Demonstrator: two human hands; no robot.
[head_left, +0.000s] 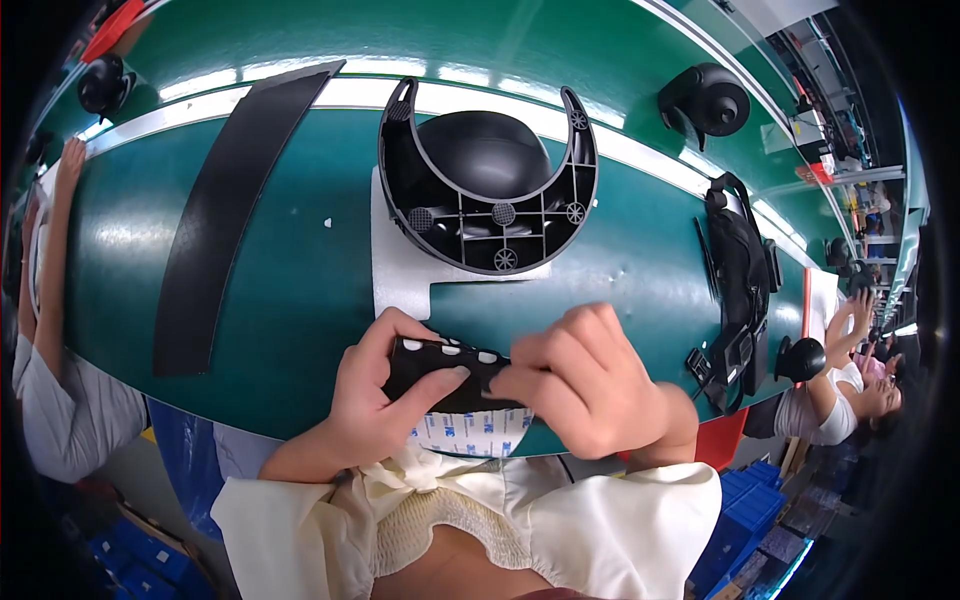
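My left hand (370, 395) grips a small black sheet (425, 362) between thumb and fingers, close to the table's front edge. A row of round white spots runs along its upper edge. Curled over the sheet's right end, the fingers of my right hand (595, 385) pinch it; the fingertips partly hide what they touch. Below the sheet shows white backing paper (470, 432) with blue print. Beyond my hands, a black plastic crescent-shaped part (480, 155) with a domed middle and ribbed underside rests on a white sheet (400, 290).
A long black flat strip (230, 200) lies to the left on the green table (310, 270). Black straps and fittings (740, 290) lie at the right. Black rounded parts (715, 105) stand on the far green surface. Co-workers sit at the left (75, 410) and right (815, 400).
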